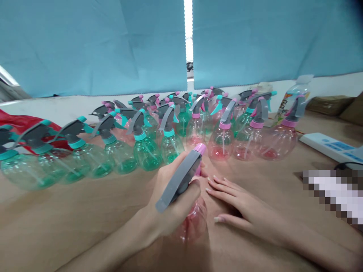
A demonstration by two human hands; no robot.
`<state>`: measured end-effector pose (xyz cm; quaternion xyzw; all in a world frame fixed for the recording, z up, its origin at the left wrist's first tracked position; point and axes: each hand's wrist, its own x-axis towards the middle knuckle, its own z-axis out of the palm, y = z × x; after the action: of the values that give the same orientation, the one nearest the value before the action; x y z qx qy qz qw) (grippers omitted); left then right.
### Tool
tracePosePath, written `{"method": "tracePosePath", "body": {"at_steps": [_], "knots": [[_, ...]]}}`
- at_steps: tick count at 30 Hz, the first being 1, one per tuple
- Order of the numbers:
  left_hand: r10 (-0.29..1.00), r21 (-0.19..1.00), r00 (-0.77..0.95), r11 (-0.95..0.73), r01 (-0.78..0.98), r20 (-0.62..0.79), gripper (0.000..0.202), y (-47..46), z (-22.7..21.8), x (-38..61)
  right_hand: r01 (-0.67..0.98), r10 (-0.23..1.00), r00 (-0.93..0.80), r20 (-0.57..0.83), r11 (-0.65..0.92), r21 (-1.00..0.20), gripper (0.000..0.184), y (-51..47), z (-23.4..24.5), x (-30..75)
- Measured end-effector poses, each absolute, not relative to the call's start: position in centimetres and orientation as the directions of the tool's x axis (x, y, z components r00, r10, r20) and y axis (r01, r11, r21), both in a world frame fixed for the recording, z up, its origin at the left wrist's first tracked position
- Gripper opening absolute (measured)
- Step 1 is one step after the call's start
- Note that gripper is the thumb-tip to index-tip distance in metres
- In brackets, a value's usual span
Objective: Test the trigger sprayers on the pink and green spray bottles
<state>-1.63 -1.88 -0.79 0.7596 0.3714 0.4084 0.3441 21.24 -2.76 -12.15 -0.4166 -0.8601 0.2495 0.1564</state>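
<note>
your left hand [176, 211] is clamped on the upper part of the pink bottle [195, 221]. the gray lever [178, 179] lies over the grip; the nozzle [200, 148] faces away from you. the bottle is directly in front of you, low over the tabletop [113, 215] — base contact cannot be confirmed. your right hand [241, 200] lies palm down just beside it, fingers extended and slightly apart. beyond your hands, green sprayers [147, 153] line the left and pink sprayers [222, 145] the right — both colors mix behind. at right, locate the drink bottle [289, 100] and, nearer you, the white device [326, 145].
</note>
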Motion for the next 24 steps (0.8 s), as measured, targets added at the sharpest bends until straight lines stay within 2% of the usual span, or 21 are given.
{"method": "tracePosePath", "body": {"at_steps": [4, 11, 24], "knots": [[0.864, 0.831, 0.365, -0.464, 0.308, 0.347, 0.031, -1.87, -1.40, -1.51, 0.639, 0.790, -0.609, 0.069, 0.541, -0.547, 0.065, -2.77, -12.08, 21.20], [0.888, 0.869, 0.333, -0.412, 0.274, 0.316, 0.036, -1.75, -1.52, -1.38, 0.661, 0.790, -0.612, 0.037, 0.537, -0.524, 0.066, -2.72, -11.90, 21.14], [0.870, 0.875, 0.347, -0.436, 0.212, 0.349, 0.031, -1.57, -1.73, -1.24, 0.672, 0.794, -0.607, 0.033, 0.535, -0.513, 0.066, -2.81, -11.63, 21.09]]}}
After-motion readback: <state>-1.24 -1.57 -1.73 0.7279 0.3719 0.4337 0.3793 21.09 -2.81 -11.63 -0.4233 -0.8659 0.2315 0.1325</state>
